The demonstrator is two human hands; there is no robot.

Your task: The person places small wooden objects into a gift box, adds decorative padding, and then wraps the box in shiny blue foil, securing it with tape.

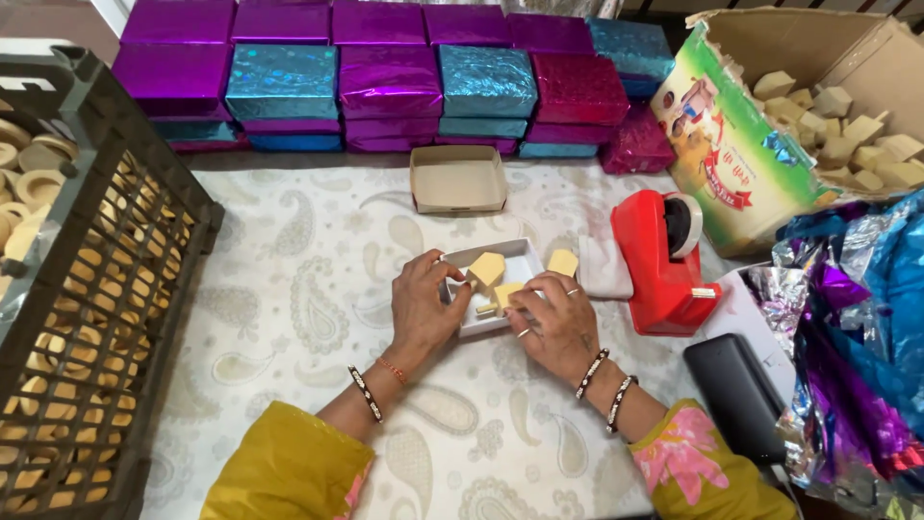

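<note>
Head view: both hands, left (423,306) and right (553,323), pinching wooden pieces (487,270) inside small white box (525,256); empty tan box (458,179) beyond.

Bright, even daylight, soft shadows, sharp focus (glare on the foil-wrapped boxes (385,77)), slight edge distortion.

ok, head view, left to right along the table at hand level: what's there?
Dark plastic crate → left hand → shallow white box → right hand → red tape dispenser → black case → heap of shiny foil sheets.
</note>
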